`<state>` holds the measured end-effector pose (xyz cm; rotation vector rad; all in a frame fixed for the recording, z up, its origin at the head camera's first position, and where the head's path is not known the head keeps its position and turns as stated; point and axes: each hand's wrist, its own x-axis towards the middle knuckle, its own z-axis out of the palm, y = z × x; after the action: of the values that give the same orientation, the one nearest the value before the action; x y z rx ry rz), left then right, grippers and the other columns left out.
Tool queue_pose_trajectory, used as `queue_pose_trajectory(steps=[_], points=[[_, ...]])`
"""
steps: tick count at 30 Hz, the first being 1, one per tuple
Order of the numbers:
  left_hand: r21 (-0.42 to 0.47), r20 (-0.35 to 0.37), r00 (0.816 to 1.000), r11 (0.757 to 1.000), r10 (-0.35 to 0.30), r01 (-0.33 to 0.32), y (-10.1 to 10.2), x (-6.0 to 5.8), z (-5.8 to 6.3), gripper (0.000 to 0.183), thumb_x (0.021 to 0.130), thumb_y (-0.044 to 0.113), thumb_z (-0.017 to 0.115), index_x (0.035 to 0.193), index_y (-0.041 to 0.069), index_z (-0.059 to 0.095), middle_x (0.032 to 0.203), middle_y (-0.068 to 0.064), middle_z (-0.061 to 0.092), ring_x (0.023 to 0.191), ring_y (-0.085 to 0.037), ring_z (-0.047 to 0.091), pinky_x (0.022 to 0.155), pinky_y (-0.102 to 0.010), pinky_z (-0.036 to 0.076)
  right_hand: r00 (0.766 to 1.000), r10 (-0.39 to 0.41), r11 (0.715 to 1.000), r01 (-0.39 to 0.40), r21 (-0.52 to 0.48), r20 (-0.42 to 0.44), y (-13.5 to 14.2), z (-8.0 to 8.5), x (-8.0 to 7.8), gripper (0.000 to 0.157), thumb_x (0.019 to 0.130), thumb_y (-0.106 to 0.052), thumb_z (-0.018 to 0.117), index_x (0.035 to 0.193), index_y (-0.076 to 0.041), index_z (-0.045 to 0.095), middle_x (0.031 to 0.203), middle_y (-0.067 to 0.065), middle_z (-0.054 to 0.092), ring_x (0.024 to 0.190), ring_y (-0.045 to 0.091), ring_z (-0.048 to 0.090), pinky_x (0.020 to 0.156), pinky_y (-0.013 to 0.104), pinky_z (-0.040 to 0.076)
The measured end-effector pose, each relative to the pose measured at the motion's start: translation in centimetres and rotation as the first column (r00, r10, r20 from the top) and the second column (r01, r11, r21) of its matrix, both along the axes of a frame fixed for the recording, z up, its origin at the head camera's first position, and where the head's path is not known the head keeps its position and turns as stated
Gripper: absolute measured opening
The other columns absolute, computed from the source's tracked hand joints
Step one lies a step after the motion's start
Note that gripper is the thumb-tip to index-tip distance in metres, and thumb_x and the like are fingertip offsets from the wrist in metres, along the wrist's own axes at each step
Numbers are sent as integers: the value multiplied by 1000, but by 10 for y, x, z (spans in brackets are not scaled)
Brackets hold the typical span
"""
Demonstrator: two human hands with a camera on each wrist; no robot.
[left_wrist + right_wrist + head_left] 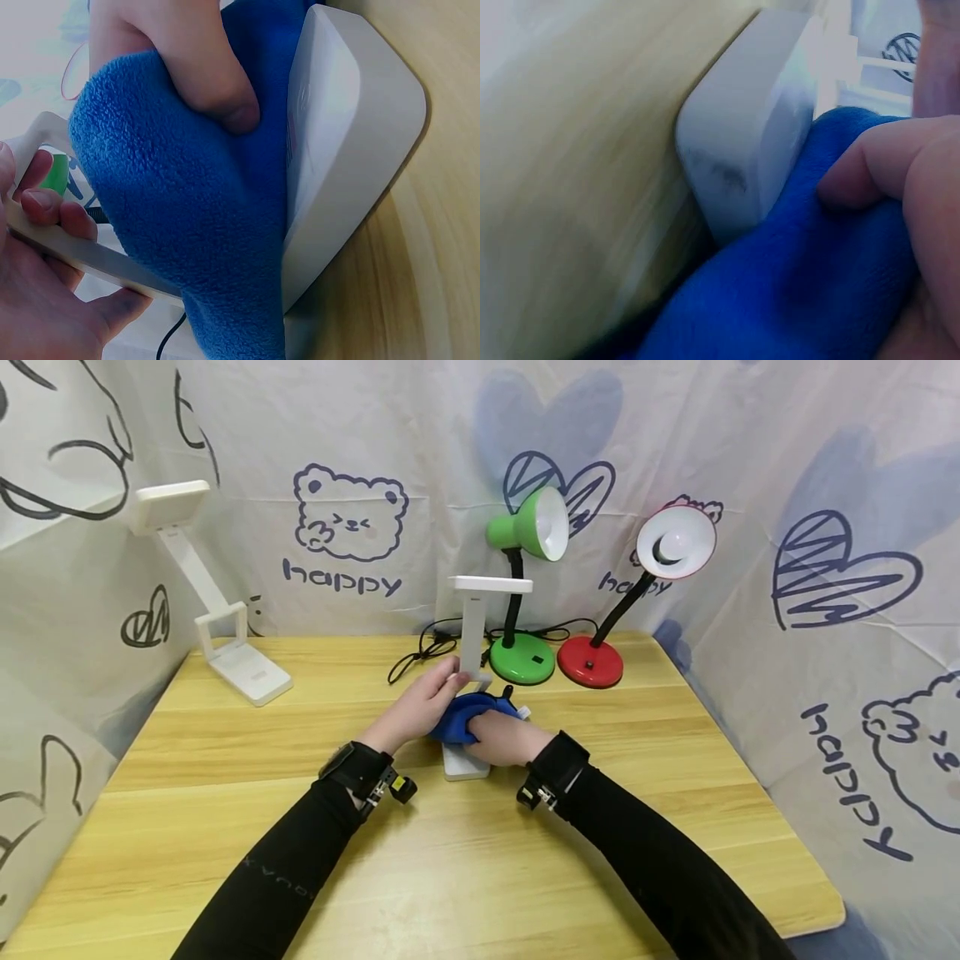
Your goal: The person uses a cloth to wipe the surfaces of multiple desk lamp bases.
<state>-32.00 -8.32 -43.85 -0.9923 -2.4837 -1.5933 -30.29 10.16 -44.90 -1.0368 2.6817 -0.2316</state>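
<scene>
A white desk lamp stands in front of me, its flat head level at the top. My left hand grips the lamp's lower frame; in the left wrist view the fingers curl round one bar of it. In my right hand is a blue cloth, bunched up and pressed against the top of the lamp's base. Much of that base is hidden beneath the cloth. On its side in the right wrist view is a dark smudge.
Behind the lamp stand a green desk lamp and a red one, with black cables beside them. Another white folding lamp is at the back left. Printed curtains surround the wooden table.
</scene>
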Motion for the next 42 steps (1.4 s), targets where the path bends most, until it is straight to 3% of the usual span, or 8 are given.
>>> queue_pose_trajectory(steps=[5, 12, 17, 21, 26, 32, 39, 42], points=[[-22, -10, 1000, 1000, 5, -5, 2, 0, 0, 23, 104, 40, 38, 111, 23, 52, 84, -5, 44, 78, -22, 45, 70, -35, 37, 1000, 11, 1000, -10, 15, -22, 4, 1, 14, 26, 99, -23, 52, 74, -17, 56, 65, -7, 53, 60, 8, 50, 65, 25, 43], [-11, -1, 1000, 1000, 11, -11, -1, 1, 0, 23, 104, 40, 38, 114, 24, 52, 118, -1, 60, 107, -23, 56, 88, -40, 44, 999, 44, 999, -43, 6, -30, 9, 14, 52, 29, 96, -22, 57, 68, -18, 50, 61, -8, 42, 56, 9, 44, 59, 25, 37], [-26, -5, 1000, 1000, 11, -11, -2, 1, 0, 25, 104, 43, 36, 116, 27, 51, 116, 2, 60, 102, -24, 55, 82, -39, 43, 996, 71, 997, -71, 2, -55, 16, 15, 75, 34, 95, -22, 56, 63, -20, 45, 59, -9, 34, 52, 7, 39, 55, 22, 31], [-21, -6, 1000, 1000, 8, -8, -2, 0, -1, 27, 104, 44, 36, 118, 27, 51, 120, 2, 60, 107, -25, 57, 84, -41, 44, 994, 81, 997, -82, -8, -78, 20, 15, 81, 36, 94, -22, 58, 62, -21, 43, 59, -9, 32, 53, 7, 36, 55, 22, 30], [-16, 1, 1000, 1000, 10, -10, -1, 1, 0, 27, 104, 44, 37, 119, 28, 51, 124, 3, 60, 117, -16, 56, 94, -44, 46, 993, 69, 998, -70, -6, -100, 19, 12, 74, 35, 94, -21, 58, 62, -20, 45, 60, -8, 35, 55, 8, 38, 56, 23, 33], [-8, -12, 1000, 1000, 14, -15, -1, 0, 0, 24, 104, 42, 38, 117, 28, 52, 121, 5, 60, 113, -12, 56, 94, -41, 46, 998, 29, 999, -26, 37, -58, 10, 12, 46, 21, 95, -25, 60, 76, -17, 59, 67, -5, 51, 61, 11, 48, 62, 27, 42], [-11, -5, 1000, 1000, 10, -10, -1, -1, -2, 23, 105, 36, 38, 116, 22, 53, 88, -6, 48, 79, -21, 47, 71, -36, 38, 998, 1, 997, 4, 79, -70, -1, 10, 8, 21, 97, -26, 54, 81, -15, 60, 70, -4, 54, 62, 11, 50, 63, 26, 43], [-18, 3, 1000, 1000, -1, 1, 0, 7, 9, 21, 106, 29, 38, 116, 16, 53, 83, -7, 43, 74, -22, 43, 68, -35, 36, 998, -4, 997, 9, 73, -63, -3, 9, 2, 24, 98, -25, 52, 78, -16, 59, 67, -4, 53, 60, 11, 49, 62, 25, 41]])
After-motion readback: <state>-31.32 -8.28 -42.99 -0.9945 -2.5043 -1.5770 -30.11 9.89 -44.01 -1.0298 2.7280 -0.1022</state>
